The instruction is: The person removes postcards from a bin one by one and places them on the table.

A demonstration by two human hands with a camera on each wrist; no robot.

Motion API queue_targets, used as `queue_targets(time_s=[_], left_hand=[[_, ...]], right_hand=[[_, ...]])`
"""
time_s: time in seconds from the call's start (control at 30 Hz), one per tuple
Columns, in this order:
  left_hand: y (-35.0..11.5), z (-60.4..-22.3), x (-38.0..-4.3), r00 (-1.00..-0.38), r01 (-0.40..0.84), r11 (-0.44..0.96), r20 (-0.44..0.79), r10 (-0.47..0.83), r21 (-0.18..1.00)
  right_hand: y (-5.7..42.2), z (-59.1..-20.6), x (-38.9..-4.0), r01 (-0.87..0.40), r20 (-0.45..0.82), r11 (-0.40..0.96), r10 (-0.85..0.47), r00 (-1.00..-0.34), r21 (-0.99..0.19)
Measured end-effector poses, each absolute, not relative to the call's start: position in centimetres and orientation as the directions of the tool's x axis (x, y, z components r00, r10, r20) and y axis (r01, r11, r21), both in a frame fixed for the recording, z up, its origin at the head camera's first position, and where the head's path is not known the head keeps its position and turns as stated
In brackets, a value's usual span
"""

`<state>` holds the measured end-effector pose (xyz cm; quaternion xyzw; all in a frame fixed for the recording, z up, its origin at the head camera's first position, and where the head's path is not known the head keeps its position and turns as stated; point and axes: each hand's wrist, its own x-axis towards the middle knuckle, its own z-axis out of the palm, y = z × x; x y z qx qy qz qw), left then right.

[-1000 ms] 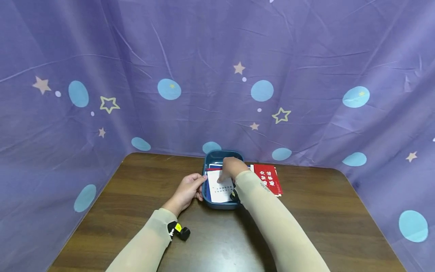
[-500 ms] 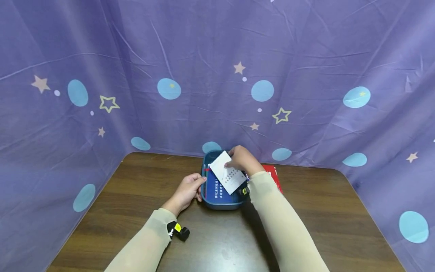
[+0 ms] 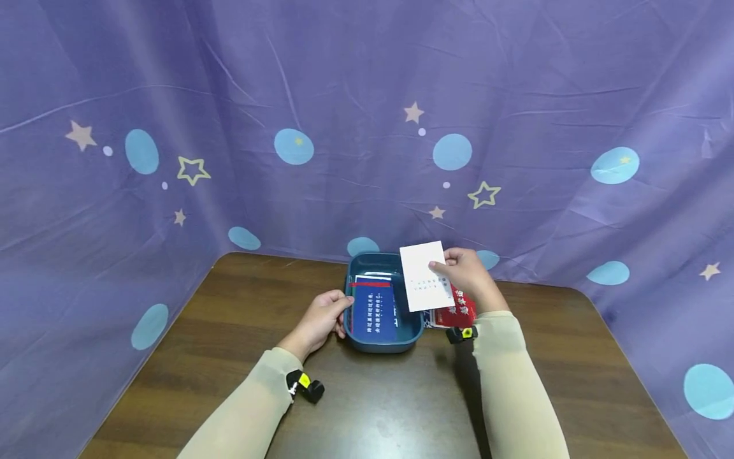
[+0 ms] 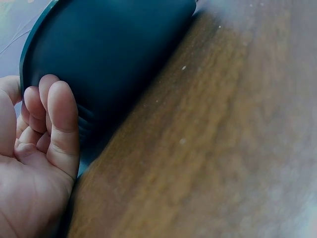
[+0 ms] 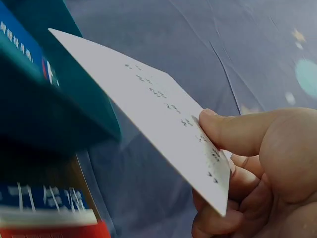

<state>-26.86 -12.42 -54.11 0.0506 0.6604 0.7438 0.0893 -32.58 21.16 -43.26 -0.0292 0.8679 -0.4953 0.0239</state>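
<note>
I wear cream sleeves [image 3: 243, 403], with yellow-marked black wrist cameras [image 3: 312, 391]: left cuff [image 3: 278, 364], four o'clock; right cuff [image 3: 499, 330], nine o'clock.

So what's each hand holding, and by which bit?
In the head view, the right hand pinches a rectangular white card by its right edge; the left hand holds a rounded dark blue plastic-looking box by its left rim.

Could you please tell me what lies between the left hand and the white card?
In the head view, the box, with a blue card inside, lies between the left hand and the white card, which partly hides it.
</note>
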Motion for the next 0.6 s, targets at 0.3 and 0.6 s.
queue_targets(time_s=[0.3,0.6], left_hand=[[-11.9,-54.0,-27.1,-0.976,-0.082,-0.121,-0.055,0.212,0.989],[-12.2,-53.8,-26.9,-0.98,-0.088,-0.114,-0.065,0.188,0.99]], right_hand=[[27.7,-44.6,-31.9,0.052,-0.052,0.503,0.015,-0.999,-0.863],[31.1,-45.2,-31.2,0.12,-0.125,0.494,0.023,-0.992,-0.861]])
